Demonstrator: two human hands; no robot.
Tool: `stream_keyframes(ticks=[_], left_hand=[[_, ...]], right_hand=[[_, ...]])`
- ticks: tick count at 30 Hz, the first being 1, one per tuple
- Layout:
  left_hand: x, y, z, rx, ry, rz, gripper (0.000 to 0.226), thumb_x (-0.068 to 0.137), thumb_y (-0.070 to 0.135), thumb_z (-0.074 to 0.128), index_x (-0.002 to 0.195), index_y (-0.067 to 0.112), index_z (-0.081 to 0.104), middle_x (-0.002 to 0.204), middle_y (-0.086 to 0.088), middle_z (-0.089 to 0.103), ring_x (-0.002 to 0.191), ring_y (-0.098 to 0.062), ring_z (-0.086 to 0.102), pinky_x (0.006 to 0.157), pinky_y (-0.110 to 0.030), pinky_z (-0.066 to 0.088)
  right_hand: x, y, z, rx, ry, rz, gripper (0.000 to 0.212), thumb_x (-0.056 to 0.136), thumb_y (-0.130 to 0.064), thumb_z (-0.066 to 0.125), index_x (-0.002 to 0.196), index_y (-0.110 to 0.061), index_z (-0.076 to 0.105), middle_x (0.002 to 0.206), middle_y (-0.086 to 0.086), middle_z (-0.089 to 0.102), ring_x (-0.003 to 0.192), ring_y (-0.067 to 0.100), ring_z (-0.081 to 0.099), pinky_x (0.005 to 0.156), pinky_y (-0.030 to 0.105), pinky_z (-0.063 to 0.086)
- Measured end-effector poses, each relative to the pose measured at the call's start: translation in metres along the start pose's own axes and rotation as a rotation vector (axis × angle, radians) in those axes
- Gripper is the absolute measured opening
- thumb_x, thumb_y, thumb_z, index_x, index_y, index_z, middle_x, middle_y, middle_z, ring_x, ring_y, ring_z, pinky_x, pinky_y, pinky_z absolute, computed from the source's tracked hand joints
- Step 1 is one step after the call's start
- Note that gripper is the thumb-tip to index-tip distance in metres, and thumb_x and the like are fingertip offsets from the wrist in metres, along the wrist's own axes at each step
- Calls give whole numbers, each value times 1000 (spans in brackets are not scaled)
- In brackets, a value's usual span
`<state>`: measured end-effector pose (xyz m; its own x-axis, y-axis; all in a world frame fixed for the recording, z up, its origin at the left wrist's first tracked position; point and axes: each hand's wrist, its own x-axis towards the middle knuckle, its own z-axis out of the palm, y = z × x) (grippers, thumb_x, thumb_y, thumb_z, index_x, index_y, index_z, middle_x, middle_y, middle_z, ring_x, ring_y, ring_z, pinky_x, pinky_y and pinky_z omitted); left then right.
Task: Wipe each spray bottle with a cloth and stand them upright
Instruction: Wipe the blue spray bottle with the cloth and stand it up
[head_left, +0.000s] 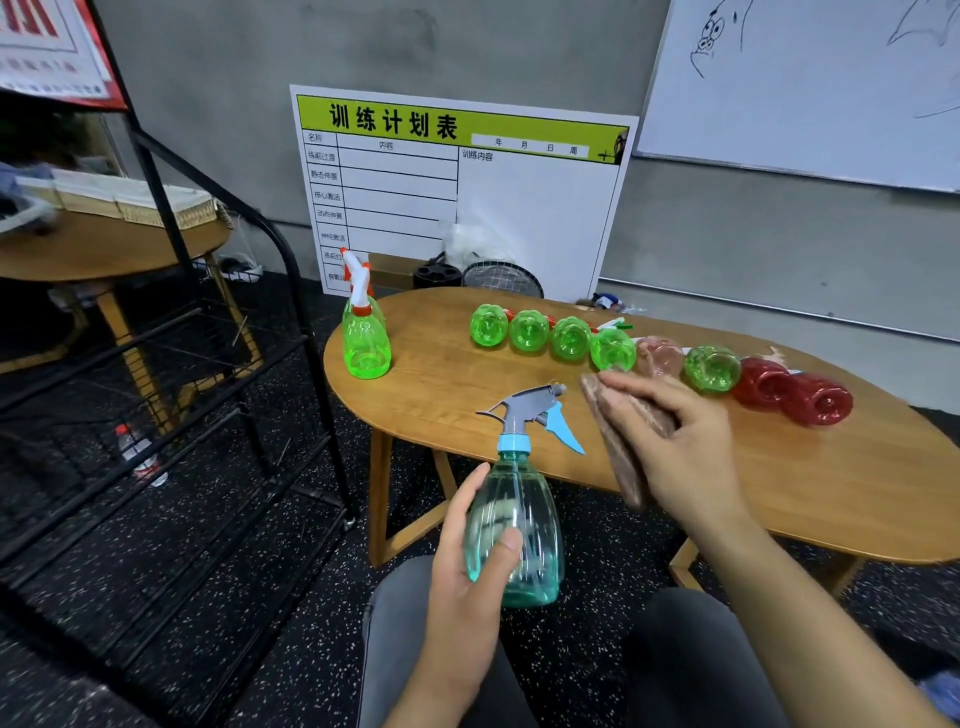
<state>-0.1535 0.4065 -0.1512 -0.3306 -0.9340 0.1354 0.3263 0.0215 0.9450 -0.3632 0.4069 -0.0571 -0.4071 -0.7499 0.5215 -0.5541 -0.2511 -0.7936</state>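
My left hand (470, 561) grips a teal spray bottle (519, 525) with a grey and blue trigger head, held upright above my lap in front of the table. My right hand (680, 441) holds a brown cloth (621, 441) just right of the bottle's head, apart from it. A green spray bottle (366, 332) with an orange and white head stands upright at the table's left end. Several green bottles (530, 330), a pink one (660, 356) and two red ones (795, 392) lie on their sides in a row across the wooden table (779, 493).
A black metal rack (208, 364) stands to the left with a water bottle (137, 452) on the floor behind it. A round wooden table (104, 244) is at far left. A printed board (457, 197) leans on the wall behind the table.
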Motion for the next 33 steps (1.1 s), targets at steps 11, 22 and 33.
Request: stream_keyframes(ticks=[11,22,33], left_hand=[[4,22,12,77,-189,33,106,75,74,79,159,40,25,150,15,58,137,-18,60,107,-37,55],[48,76,43,590,-131,405,107,57,48,101,146,56,42,145,22,59,137,-4,56,117,-38,46],[71,129,65,820,30,632,92,59,58,91,141,36,56,135,20,64,127,-4,61,104,-34,53]], right_hand=[[-40,-24,5,180,-227,121,20,85,-30,76,104,-31,83,99,-12,75,94,7,72,81,17,54],[8,-62,-11,585,27,300,17,93,-10,73,107,-15,80,104,0,81,95,16,76,75,22,60],[3,-79,-62,-201,193,-434,23,88,-35,78,111,-30,81,94,-14,67,85,11,69,75,23,53]])
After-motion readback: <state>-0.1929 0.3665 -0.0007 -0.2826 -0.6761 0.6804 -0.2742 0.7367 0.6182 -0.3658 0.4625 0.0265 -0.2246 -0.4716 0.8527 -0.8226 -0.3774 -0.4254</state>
